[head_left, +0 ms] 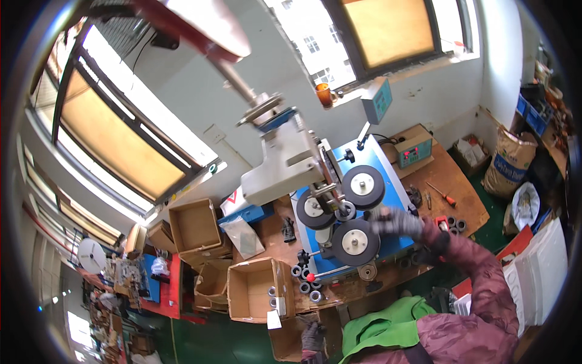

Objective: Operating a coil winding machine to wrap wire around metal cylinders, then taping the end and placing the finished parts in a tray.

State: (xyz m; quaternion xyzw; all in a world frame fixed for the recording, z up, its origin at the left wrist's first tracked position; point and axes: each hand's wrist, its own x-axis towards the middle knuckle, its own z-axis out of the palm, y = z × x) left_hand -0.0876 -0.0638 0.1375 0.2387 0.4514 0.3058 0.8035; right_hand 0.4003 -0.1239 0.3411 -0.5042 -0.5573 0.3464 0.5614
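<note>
Nearest the camera, a pale disc (218,27) and a dark red bar (182,30) are blurred across the top, joined by a metal shaft to a grey machine head (282,167). Below this head, a small grey ring (348,212) is seated among three rollers (367,253), over a blue plate (394,247).

The right hand (397,223) is placed just beside the rollers, but its fingers are blurred, and whether anything is gripped cannot be told. The left hand (313,335) is held low over a cardboard box, fingers loosely curled; whether a ring is held there cannot be made out either. The tending of one ring at the rollers seems to be in hand; for the next move, fingers clear of the rubber and a steady seating of the ring would be called for.

The rollers are formed as thick, matt black wheels with pale, smooth metal hubs. Both hands are covered by knitted-looking gloves. More rings, dark and short like cut tube, are clustered beside the red-knobbed lever (311,277) and near an orange-handled screwdriver (448,198) on the scuffed wooden counter (470,182).
</note>
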